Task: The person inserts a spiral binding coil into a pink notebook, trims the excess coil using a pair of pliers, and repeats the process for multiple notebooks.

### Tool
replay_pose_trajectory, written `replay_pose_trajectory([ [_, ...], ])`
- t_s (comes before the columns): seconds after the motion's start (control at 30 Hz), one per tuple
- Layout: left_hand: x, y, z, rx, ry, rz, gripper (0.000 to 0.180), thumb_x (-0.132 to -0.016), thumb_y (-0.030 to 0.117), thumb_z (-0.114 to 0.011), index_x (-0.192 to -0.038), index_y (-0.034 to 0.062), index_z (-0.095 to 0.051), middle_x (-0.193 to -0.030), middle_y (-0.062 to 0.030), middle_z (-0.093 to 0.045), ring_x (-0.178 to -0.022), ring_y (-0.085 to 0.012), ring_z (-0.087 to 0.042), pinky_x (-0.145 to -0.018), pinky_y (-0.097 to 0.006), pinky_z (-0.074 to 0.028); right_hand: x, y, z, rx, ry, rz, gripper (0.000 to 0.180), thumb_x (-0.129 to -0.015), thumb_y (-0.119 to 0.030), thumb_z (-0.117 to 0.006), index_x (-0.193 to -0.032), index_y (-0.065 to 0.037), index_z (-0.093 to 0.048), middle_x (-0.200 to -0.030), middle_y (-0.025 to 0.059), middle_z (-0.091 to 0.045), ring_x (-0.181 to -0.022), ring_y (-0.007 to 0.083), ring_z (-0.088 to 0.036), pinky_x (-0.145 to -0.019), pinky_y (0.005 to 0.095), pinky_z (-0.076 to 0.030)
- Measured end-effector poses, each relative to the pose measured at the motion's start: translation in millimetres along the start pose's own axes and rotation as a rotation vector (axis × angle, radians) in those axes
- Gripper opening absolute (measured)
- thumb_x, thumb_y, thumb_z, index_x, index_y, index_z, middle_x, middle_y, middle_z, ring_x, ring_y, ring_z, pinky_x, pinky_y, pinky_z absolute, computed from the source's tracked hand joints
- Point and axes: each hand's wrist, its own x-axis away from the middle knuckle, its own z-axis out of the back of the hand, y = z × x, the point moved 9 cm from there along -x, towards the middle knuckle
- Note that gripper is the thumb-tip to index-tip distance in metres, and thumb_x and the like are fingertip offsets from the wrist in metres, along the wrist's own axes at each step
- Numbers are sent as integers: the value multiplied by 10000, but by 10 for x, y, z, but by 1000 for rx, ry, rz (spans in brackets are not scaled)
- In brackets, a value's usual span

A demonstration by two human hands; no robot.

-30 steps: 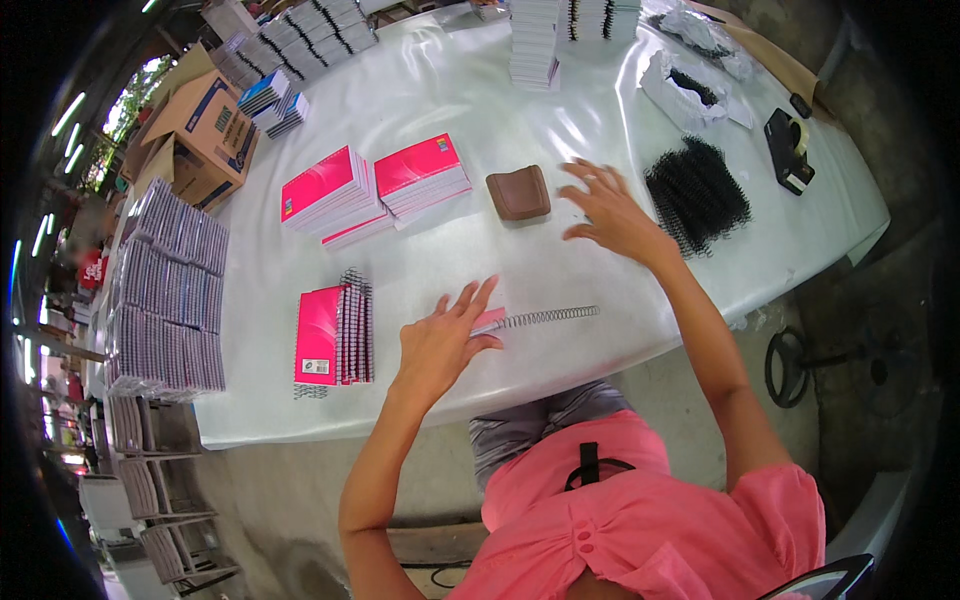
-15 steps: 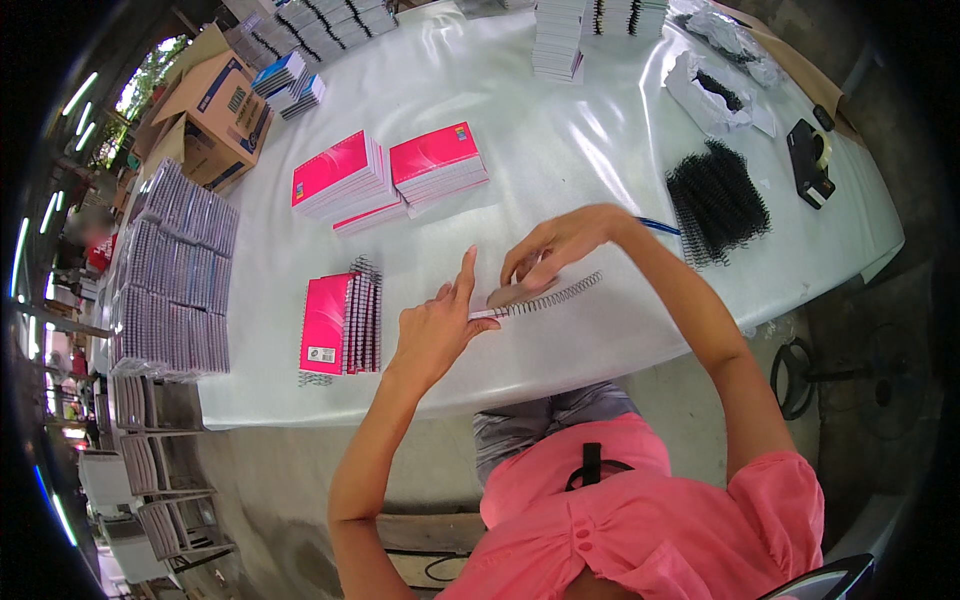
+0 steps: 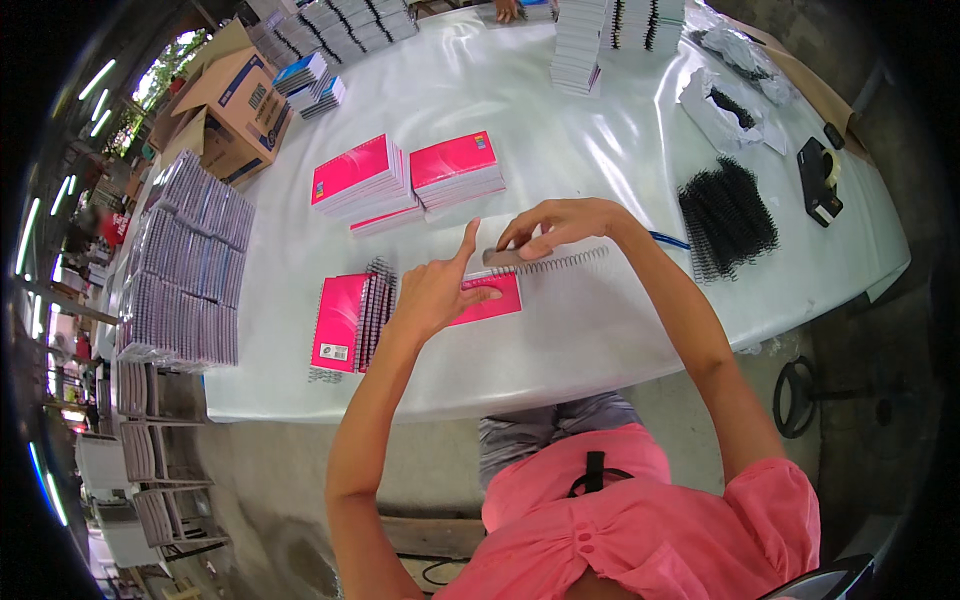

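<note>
A small pink notebook (image 3: 492,303) lies before me, its punched edge turned away from me. My left hand (image 3: 432,295) grips its left end, thumb across the cover and index finger stretched out. A dark wire coil (image 3: 570,262) runs along that edge and sticks out far past the notebook's right side. My right hand (image 3: 550,228) is closed on a flat grey-brown bar (image 3: 503,257), which lies against the coil near the notebook's edge. How far the coil is threaded cannot be made out. Just left, several pink notebooks (image 3: 340,315) with coils sticking out lie stacked.
Two stacks of pink notebooks (image 3: 455,165) stand beyond my hands. Loose black coils (image 3: 728,215) and a tape dispenser (image 3: 818,185) lie at right. Wrapped notebook stacks (image 3: 185,270) and a cardboard box (image 3: 235,115) line the left. Another person's hand (image 3: 507,10) shows at the far edge.
The notebook has tipped from edge-on to show its pink cover. My right hand and the bar have shifted slightly away from me. Another person's hand has appeared at the far edge.
</note>
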Motion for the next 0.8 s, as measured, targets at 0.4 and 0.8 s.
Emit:
replay_pose_trajectory([
  [0.4, 447, 151, -115, 21, 196, -163, 937, -788, 494, -692, -1530, 234, -182, -1198, -1, -667, -808, -324, -689, -632, -426, -528, 205, -274, -146, -245, -223, 199, 718, -764, -610, -661, -1250, -83, -623, -1139, 89, -648, -1048, 209, -574, -887, 332, -428],
  [0.8, 290, -50, 18, -50, 243, 9, 856, -720, 596, -688, -1467, 324, -370, -1108, -34, -691, -774, -281, -690, -600, -405, -517, 141, -242, -173, -327, -75, 254, 685, -811, -568, -649, -1286, -79, -584, -1169, 84, -632, -1077, 208, -569, -882, 340, -430],
])
